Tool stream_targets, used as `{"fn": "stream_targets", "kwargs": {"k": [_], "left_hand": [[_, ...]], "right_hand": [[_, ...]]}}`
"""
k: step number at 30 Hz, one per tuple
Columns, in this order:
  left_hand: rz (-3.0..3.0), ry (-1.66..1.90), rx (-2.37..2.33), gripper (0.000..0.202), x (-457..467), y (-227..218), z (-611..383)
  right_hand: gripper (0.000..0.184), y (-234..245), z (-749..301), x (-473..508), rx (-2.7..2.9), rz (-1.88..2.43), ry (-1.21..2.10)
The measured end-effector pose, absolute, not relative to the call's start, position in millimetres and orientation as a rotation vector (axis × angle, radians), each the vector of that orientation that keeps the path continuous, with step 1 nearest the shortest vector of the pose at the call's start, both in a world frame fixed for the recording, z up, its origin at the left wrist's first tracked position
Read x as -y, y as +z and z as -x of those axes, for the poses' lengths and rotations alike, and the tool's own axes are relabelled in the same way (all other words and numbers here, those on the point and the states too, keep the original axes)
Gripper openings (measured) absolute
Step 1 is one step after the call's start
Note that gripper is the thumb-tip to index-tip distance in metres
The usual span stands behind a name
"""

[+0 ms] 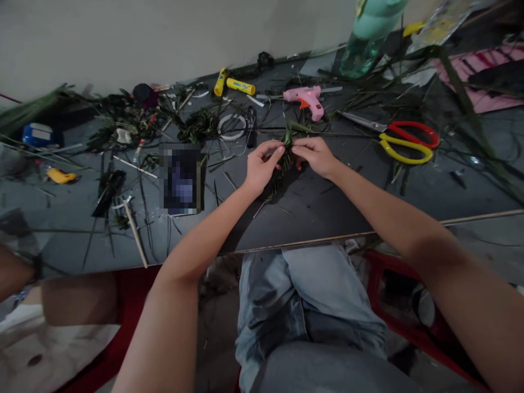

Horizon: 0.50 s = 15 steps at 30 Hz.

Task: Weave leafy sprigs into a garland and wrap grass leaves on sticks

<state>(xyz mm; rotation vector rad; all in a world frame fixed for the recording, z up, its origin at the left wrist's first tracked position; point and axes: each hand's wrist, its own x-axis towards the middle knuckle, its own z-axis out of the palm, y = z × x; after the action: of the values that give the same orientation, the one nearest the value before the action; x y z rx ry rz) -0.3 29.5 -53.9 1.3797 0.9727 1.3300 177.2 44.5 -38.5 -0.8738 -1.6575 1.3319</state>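
Note:
Both my hands meet over the middle of the dark table. My left hand pinches a woven green leaf piece from the left, fingers closed on it. My right hand grips the same leaf piece from the right, fingers curled around its upper end. The leaf piece runs diagonally, its lower end trailing down toward the table's front edge.
A pink glue gun lies just behind my hands. Red and yellow scissors lie to the right. A phone, tape roll, yellow tubes, a green bottle and scattered leaf strips cover the table. Another person's leg shows at the left.

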Motion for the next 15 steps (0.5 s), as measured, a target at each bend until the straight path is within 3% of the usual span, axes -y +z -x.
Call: {"fn": "stream_targets", "kwargs": {"k": [15], "left_hand": [[-1.232,1.292,-0.985,0.021,-32.2,-53.1,-0.6]], "right_hand": [[0.060,-37.7,-172.0,-40.0,1.565,1.025,0.855]]}}
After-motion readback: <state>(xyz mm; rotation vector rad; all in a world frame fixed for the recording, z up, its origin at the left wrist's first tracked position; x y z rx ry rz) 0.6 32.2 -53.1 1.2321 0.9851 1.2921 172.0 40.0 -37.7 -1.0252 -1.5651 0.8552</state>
